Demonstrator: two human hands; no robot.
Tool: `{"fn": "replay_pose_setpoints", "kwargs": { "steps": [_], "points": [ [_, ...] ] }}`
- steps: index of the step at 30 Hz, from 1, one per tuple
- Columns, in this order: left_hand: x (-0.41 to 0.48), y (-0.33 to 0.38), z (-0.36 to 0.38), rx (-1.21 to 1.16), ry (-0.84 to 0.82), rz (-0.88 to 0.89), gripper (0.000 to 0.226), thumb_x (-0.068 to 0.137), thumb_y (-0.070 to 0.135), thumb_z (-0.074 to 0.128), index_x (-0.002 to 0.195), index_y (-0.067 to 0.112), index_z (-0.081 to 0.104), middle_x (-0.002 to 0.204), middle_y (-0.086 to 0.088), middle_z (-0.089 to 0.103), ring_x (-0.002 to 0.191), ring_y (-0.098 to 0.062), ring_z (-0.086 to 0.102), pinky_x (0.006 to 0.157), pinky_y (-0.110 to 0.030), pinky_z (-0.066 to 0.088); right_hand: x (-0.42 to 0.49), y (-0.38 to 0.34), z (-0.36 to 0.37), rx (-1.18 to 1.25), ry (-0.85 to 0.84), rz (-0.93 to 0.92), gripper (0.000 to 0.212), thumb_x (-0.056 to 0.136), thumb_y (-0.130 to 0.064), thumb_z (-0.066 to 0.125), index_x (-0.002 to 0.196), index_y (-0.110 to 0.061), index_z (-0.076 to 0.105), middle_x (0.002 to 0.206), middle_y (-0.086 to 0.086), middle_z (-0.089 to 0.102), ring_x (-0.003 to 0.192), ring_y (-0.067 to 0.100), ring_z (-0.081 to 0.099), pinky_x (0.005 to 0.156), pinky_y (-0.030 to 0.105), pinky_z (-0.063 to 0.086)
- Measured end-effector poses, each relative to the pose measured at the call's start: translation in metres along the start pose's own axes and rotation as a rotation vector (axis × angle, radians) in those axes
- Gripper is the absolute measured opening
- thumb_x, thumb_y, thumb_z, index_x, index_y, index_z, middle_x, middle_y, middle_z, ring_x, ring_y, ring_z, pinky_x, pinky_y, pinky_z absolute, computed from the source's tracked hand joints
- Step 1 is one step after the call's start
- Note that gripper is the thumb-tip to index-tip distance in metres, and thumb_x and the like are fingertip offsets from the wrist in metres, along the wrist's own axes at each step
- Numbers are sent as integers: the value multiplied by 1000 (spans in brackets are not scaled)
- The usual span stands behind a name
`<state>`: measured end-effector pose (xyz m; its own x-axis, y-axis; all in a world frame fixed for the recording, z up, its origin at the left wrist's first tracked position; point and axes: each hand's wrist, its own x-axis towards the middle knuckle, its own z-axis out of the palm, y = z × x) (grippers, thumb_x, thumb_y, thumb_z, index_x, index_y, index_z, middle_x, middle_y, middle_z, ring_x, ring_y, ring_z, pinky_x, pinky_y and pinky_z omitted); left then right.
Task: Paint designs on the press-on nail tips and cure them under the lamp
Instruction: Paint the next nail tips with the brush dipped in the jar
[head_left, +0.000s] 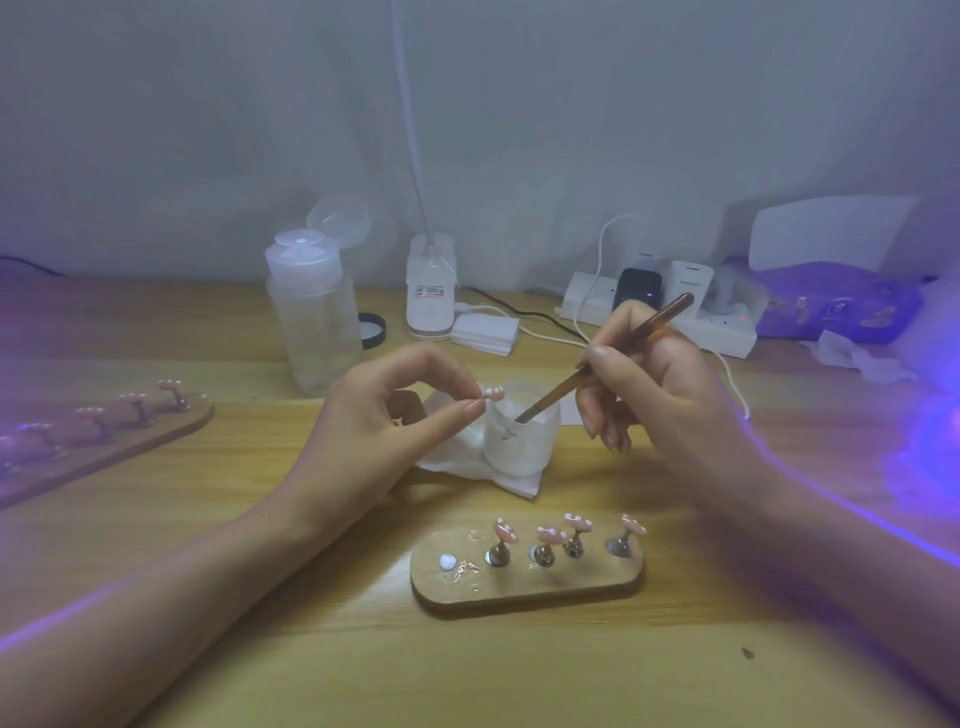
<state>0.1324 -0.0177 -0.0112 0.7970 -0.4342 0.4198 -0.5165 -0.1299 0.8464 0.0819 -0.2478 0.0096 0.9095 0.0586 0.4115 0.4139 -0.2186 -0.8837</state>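
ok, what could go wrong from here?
The brush in the right hand is dipped in the cup, which sits on a crumpled tissue: a push might tip it. The left hand pinches a dotted nail tip right by the cup's rim; its dots could smear if wet.

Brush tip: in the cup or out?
In. Right hand holds brush slanted down, tip below the rim of the cup; left hand pinches a nail tip.

a cup (522, 441) sits on a tissue (451, 462). a nail stand (524, 590) lies before it, a bottle (314, 322) behind left.
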Motion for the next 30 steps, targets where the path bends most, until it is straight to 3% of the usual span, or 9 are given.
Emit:
{"fn": "replay_pose_setpoints", "kwargs": {
  "steps": [5,11,17,30],
  "points": [
    [1,-1,0,1,-10,14,15,89,19,75,79,27,68,95,-1,73,51,-2,40,50,-11,33,-3,6,-7,94,178,-38,14,98,-21,44,86,-15,44,58,4,60,46,18,49,45,22,41],
    [0,0,0,24,-16,20,14,89,18,74,80,26,69,92,3,72,50,-2,39,51,-10,33,-6,15,-9,313,288,114,21,100,-14,41,80,-18,46,56,5,58,49,18,51,44,23,41],
    [-1,0,0,49,-20,13,12,88,18,75,80,25,69,88,8,70,50,-4,39,51,-10,34,-3,14,-8,428,316,230,24,105,-14,38,81,-17,43,55,5,58,47,14,50,42,20,40],
    [-1,1,1,46,-30,25,10,87,16,75,80,20,70,70,20,64,46,-2,36,45,-7,30,-5,11,-9,413,229,174,15,95,-24,49,82,-19,44,63,5,66,48,13,47,46,19,38]
  ]
}}
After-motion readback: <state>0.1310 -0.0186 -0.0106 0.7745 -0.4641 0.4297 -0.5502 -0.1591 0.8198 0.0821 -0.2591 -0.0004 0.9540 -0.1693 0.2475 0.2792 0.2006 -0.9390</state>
